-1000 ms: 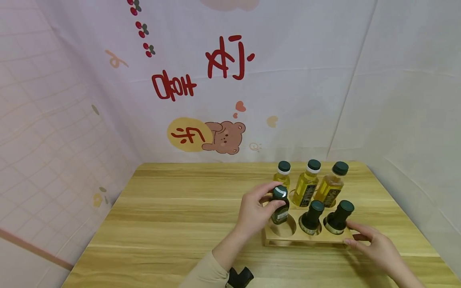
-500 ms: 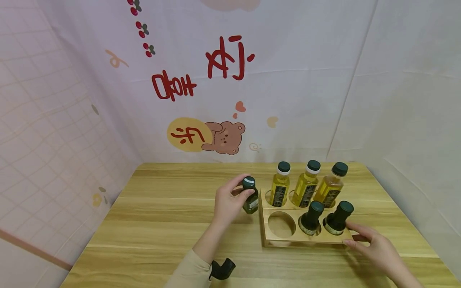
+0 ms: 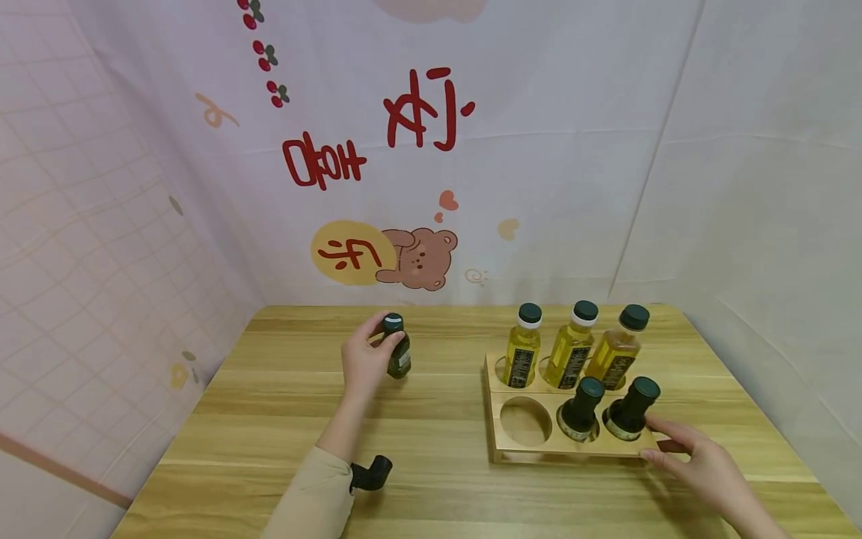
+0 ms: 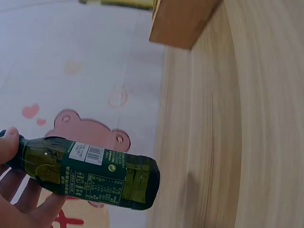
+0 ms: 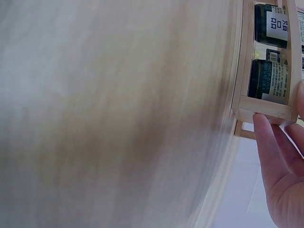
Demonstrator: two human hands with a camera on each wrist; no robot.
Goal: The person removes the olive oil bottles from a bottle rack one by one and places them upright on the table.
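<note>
By its neck and dark cap, my left hand (image 3: 364,359) grips a small dark green glass bottle (image 3: 399,358), left of the rack. The left wrist view shows the bottle (image 4: 95,173) tilted, with a green label, barcode and printed table. My right hand (image 3: 700,458) holds the front right corner of a two-tier wooden bottle rack (image 3: 539,452), thumb at the front. In the right wrist view, fingers (image 5: 268,152) touch the rack's end piece (image 5: 266,108). Two dark bottles (image 3: 581,410) stand in its front row, right of a round hole (image 3: 525,421).
Three yellow oil bottles (image 3: 571,355) with dark caps stand in the rack's back row. The wood-grain table (image 3: 431,479) ends at a white printed cloth (image 3: 552,165) behind. A black bent piece (image 3: 374,473) sticks out at the left cuff.
My left hand has lifted the dark bottle out of the rack's front left hole and carried it left, well away from the rack. The right hand stays at the rack's corner.
</note>
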